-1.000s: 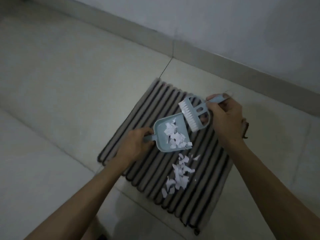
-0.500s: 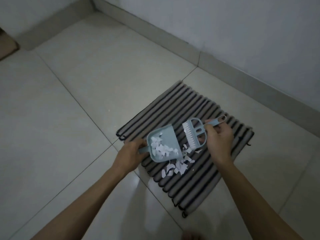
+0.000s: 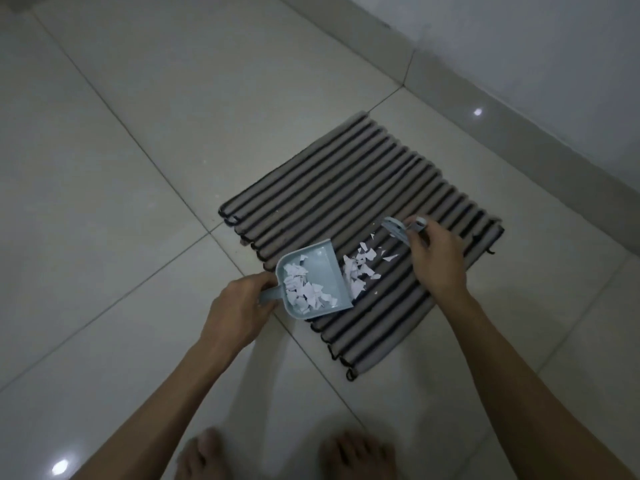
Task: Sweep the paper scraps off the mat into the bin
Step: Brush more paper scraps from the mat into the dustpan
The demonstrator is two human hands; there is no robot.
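Closed around the short handle, the left hand [image 3: 239, 315] holds the blue dustpan [image 3: 313, 284] at the near-left edge of the striped mat [image 3: 346, 188], now set down lower than a moment ago, with many paper scraps [image 3: 308, 292] already inside it. Just to its right more loose scraps [image 3: 360, 268] lie on the mat, touching the pan's mouth. Further right, the right hand [image 3: 438, 263] grips the small brush [image 3: 398, 232], which has swung out behind this pile, so I judge another stroke toward the pan is coming; no bin is in view.
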